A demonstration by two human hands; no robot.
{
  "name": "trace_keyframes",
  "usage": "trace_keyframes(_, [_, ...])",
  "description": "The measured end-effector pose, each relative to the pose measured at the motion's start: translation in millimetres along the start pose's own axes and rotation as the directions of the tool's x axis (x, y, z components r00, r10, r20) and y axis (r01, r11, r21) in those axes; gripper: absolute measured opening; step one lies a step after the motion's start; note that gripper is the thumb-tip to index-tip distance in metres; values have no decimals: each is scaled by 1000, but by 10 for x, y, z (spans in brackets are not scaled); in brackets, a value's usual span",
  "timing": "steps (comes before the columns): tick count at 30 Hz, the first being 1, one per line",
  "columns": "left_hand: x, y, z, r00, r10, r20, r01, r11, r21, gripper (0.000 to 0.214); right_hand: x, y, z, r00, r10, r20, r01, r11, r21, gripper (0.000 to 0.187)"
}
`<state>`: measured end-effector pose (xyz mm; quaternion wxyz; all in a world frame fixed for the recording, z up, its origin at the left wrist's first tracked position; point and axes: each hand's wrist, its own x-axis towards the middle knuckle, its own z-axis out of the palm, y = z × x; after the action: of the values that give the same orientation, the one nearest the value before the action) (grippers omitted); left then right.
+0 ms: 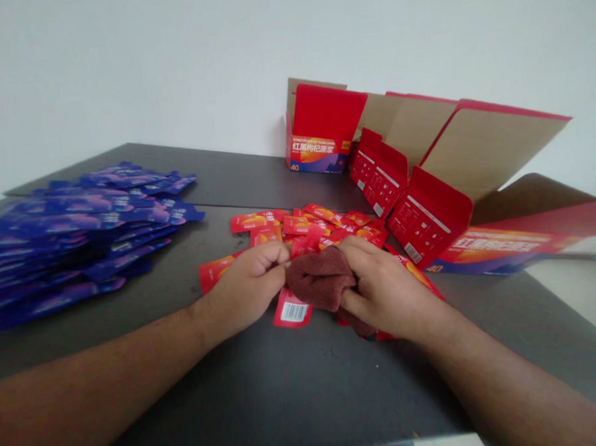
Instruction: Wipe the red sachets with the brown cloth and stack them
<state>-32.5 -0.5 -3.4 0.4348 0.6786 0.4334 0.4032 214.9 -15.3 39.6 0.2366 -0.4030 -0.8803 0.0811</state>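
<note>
My right hand (389, 288) is closed round a folded brown cloth (316, 282), bunched over the red sachets near the middle of the table. Beside it, my left hand (251, 279) is closed in a pinch at a red sachet (293, 310) with a white barcode label. The cloth covers part of this sachet, and the left fingertips are partly hidden against the cloth. Around and behind both hands lies a loose heap of red sachets (268, 219) with orange print. One sachet end (215, 270) shows beyond my left wrist.
A large pile of dark blue sachets (89, 240) covers the table's left side. At the back stands an open red carton (318, 132). More open cartons (430, 213) stand at right, flaps raised, one (499, 249) near the table's edge. A white wall (194, 62) rises behind the grey table (267, 397).
</note>
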Motion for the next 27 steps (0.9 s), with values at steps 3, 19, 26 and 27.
trace_keyframes(3, [-1,1,0,1000,10,-9,-10,1000,-22,26,12,22,14,989,82,-124,-87,995,-40,15])
trace_keyframes(19, [-5,-11,5,1000,2,4,-2,1000,-23,26,8,-4,-4,998,54,-21,-55,998,-28,17])
trace_keyframes(26, [-6,16,-2,1000,1,-8,-2,1000,-14,29,10,-6,7,991,93,-91,-98,994,-49,16])
trace_keyframes(27, [-6,14,-3,1000,10,-9,-10,1000,-7,29,15,1,7,989,104,-109,-110,993,-50,15])
